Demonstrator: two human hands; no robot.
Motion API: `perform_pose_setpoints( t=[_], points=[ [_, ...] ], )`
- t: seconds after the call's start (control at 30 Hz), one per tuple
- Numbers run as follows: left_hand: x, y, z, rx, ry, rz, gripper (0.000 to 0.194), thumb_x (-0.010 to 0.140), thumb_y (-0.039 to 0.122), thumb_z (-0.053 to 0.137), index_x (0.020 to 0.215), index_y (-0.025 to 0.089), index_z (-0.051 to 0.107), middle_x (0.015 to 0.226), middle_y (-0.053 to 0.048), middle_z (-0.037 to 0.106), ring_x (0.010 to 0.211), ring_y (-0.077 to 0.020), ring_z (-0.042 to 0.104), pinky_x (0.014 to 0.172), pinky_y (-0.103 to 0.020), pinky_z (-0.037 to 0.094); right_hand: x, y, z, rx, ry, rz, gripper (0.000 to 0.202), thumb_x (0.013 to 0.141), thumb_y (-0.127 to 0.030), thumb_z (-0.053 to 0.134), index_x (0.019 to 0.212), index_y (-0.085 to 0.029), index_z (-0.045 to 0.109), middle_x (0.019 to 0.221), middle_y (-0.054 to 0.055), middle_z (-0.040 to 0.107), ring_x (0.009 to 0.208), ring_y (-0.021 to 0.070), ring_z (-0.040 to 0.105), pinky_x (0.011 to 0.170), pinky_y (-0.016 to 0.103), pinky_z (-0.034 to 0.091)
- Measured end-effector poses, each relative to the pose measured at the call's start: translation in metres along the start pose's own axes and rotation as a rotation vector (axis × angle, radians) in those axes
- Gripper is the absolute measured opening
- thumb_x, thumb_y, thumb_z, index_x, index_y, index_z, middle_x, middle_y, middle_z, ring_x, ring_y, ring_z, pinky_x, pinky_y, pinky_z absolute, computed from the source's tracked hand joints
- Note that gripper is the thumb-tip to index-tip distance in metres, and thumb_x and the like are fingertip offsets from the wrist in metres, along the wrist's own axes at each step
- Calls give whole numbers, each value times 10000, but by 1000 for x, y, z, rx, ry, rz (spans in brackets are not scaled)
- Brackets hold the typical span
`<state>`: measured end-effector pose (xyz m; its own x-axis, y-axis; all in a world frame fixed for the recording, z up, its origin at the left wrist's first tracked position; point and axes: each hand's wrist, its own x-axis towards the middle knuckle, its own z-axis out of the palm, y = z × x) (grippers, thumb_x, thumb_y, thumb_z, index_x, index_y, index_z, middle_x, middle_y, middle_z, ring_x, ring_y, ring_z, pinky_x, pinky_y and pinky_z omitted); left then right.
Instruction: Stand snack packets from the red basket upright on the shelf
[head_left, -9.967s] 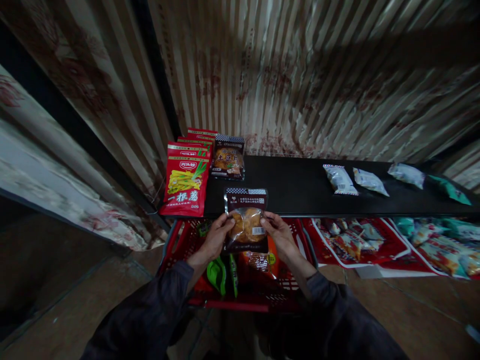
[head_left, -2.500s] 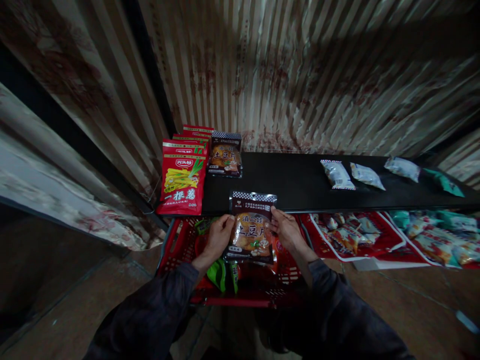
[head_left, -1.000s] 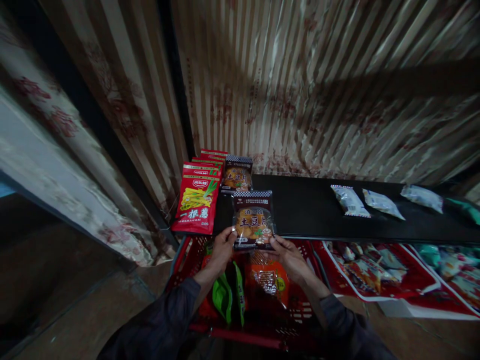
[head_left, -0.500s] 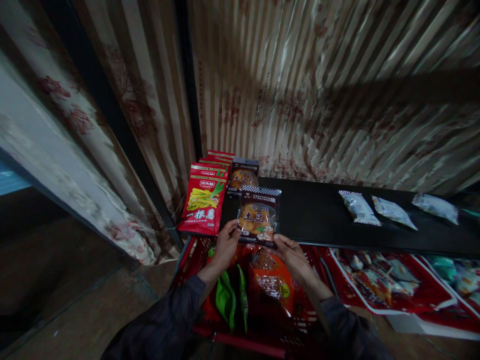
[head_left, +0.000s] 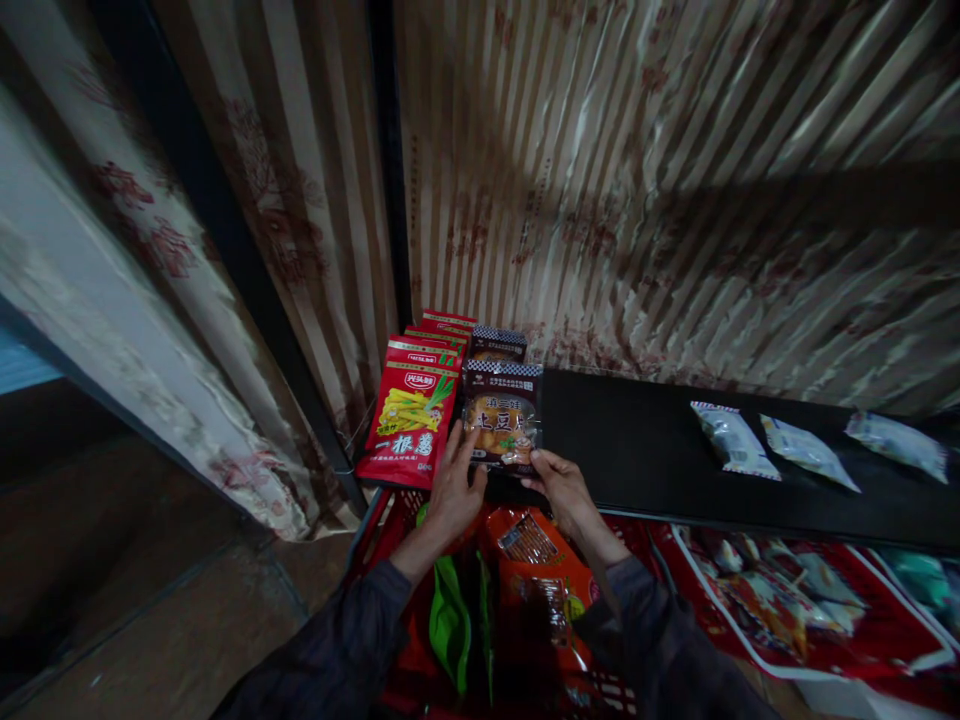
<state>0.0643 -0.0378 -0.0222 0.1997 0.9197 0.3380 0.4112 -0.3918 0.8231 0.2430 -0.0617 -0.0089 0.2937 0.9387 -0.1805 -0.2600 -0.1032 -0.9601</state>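
A dark brown snack packet (head_left: 501,415) with a clear window lies on the black shelf (head_left: 626,440), overlapping a similar packet (head_left: 496,344) behind it. My left hand (head_left: 455,490) is at its lower left corner, fingers apart, some of them reaching over its edge. At the lower right corner my right hand (head_left: 564,490) pinches the packet between thumb and fingers. Just left of it, red snack packets (head_left: 409,425) with a yellow picture lie overlapped in a row.
Below the shelf, a red basket (head_left: 382,535) holds orange packets (head_left: 536,570) and green packets (head_left: 450,620). Three whitish packets (head_left: 735,440) lie further right on the shelf. Red containers (head_left: 885,620) of packets stand lower right. A curtain (head_left: 600,200) hangs behind.
The brown packet has moved left and back, now beside the red packets and over more of the rear one. My left hand has loosened its pinch and spread its fingers.
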Motion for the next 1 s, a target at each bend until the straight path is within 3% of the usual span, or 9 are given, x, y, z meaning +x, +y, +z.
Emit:
perform_pose_setpoints(
  t=[0.33,0.5,0.57,0.67,0.77,0.9,1.0],
  points=[
    [4,-10,8,100,25,27,598,886,196,483,1480,227,424,1634,-103,231,1479,-275,286,1179,-500,310,23,-2,9,-50,-14,-70,433,542,-587,812,693,-187,742,747,5,721,676,144,635,553,243,566],
    [7,-16,16,157,65,46,610,888,177,468,1494,200,398,1630,-132,229,1473,-294,294,1169,-515,328,34,4,6,-348,49,-177,423,674,-618,665,707,-203,741,544,-42,620,405,102,474,394,227,409],
    [6,-19,19,158,70,63,620,888,173,469,1501,206,386,1625,-130,247,1478,-299,280,1164,-522,335,38,8,4,-464,62,-203,413,722,-603,617,765,-219,761,516,-35,617,429,143,526,437,255,439],
    [6,-23,21,154,62,64,613,898,177,458,1505,204,380,1619,-131,264,1483,-300,266,1163,-517,340,41,11,1,-600,89,-288,351,785,-533,577,832,-249,778,729,14,746,714,226,685,652,307,535],
    [7,-25,21,155,43,52,587,908,186,446,1493,197,402,1610,-133,286,1479,-303,276,1161,-518,342,39,7,2,-833,127,-313,311,861,-439,528,905,-262,779,947,42,764,898,234,701,798,317,529],
    [9,-29,20,161,26,61,551,917,189,430,1469,188,442,1606,-142,291,1476,-311,281,1161,-529,338,29,-5,9,-1275,160,-256,329,943,-388,461,997,-283,767,1064,72,724,912,213,706,798,286,499],
    [8,-31,20,159,32,77,539,916,182,427,1453,194,465,1608,-124,295,1487,-305,254,1169,-525,330,21,-13,14,-1395,161,-210,353,968,-409,426,1073,-291,742,1130,86,709,929,222,708,768,291,491]
  ],
)
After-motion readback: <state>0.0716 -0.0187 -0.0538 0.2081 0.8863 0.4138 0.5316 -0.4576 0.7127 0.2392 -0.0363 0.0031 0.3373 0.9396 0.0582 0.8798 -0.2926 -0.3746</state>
